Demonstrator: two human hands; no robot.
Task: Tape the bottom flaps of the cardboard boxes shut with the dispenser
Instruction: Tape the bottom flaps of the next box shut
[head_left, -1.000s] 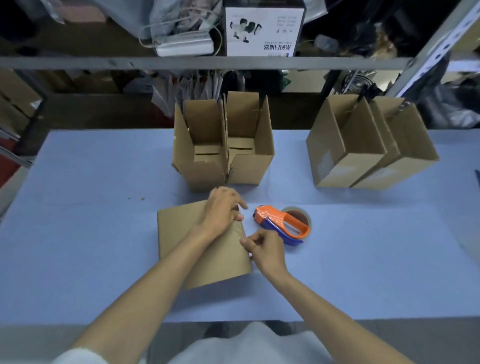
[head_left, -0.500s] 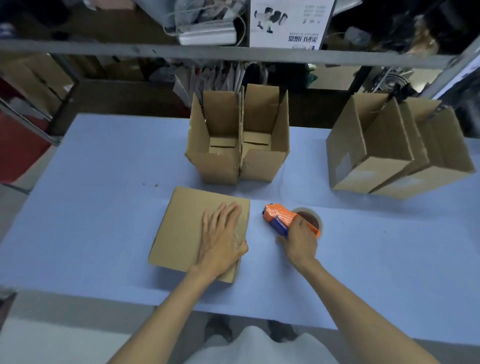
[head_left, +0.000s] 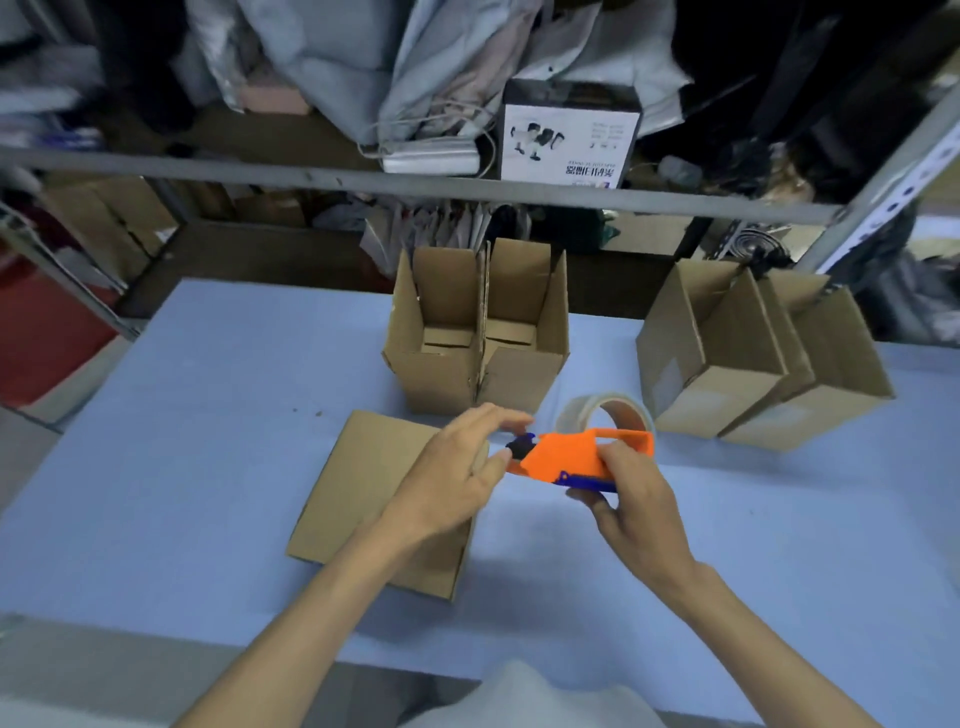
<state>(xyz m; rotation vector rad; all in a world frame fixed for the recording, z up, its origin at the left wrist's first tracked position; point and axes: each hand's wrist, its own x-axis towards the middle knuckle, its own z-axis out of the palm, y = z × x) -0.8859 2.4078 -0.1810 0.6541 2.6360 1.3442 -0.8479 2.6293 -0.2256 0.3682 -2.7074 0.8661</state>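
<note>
Blue desk below cluttered shelving fills the frame. At centre my right hand wraps its fingers round the orange dispenser, held above the desk. My left hand pinches the dispenser's black nose with thumb and forefinger, over the flat box. Open boxes stand at upper centre and right.

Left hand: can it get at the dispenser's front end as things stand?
Likely yes. The left hand sits at the black front end of the dispenser, thumb below and fingers above, nothing between. The right hand grips only the rear.
</note>
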